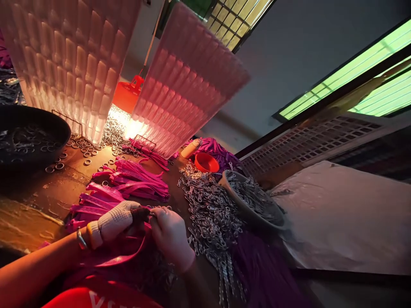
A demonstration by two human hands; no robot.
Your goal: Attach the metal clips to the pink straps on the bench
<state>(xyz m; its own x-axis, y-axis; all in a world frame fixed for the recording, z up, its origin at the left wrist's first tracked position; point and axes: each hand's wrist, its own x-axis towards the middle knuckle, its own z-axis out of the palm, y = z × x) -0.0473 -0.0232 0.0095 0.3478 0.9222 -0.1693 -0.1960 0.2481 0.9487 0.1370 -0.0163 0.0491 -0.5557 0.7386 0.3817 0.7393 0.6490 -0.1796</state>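
My left hand [116,220], in a white dotted work glove with dark fingertips, is closed in front of my body. Meeting it fingertip to fingertip is my right hand [171,234], also in a pale glove and pinched shut. A pink strap [120,259] hangs in a loop from between the two hands. Whether a small metal piece is also in the fingers is hidden. Just beyond my left hand lie bundles of pink straps [139,179]. Right of my right hand is a heap of metal swivel clips [212,205].
A bowl [226,179] of clips tilts at the right, beside a white sack [346,214]. Behind the heap sits a red dish [206,162]. Metal rings [87,162] lie near a black basin [66,128]. A red lamp [126,96] hangs between two translucent panels [189,85].
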